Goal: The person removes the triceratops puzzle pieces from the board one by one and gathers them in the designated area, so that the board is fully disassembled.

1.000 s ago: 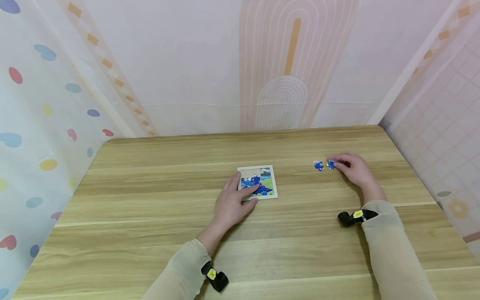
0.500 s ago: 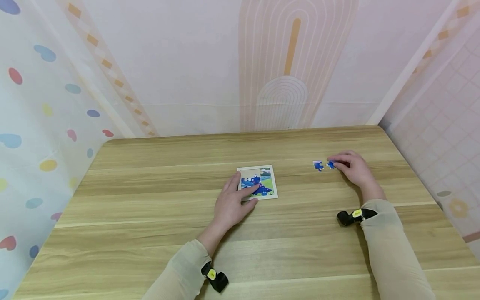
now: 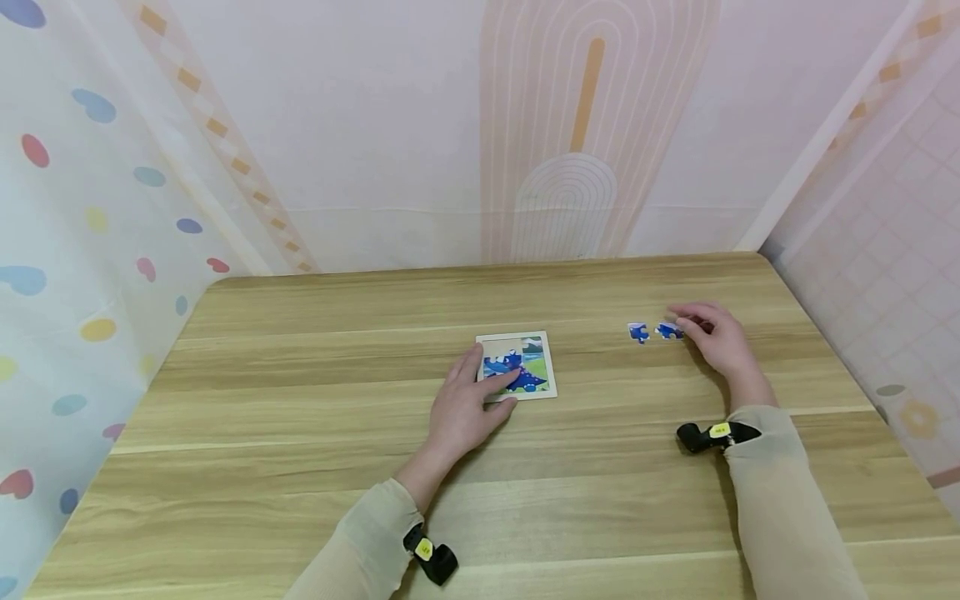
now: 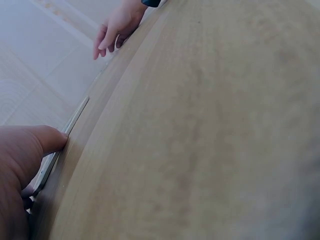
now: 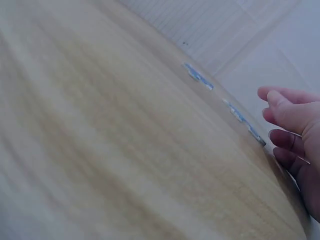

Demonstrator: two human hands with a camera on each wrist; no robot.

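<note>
Light wood-grain desk [image 3: 300, 467], striped planks. Square puzzle board [image 3: 517, 365]: beige frame, blue dinosaur on green. Two loose jigsaw pieces [image 3: 638, 332], blue and white. Beige sleeves [image 3: 787, 500]. Back wall pale pink with orange arch lines; left curtain white with coloured hearts.

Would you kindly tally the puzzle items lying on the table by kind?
Puzzle board: 1
Loose blue puzzle pieces: 2, one lying apart, one at the right hand's fingertips
Total: 3
</note>
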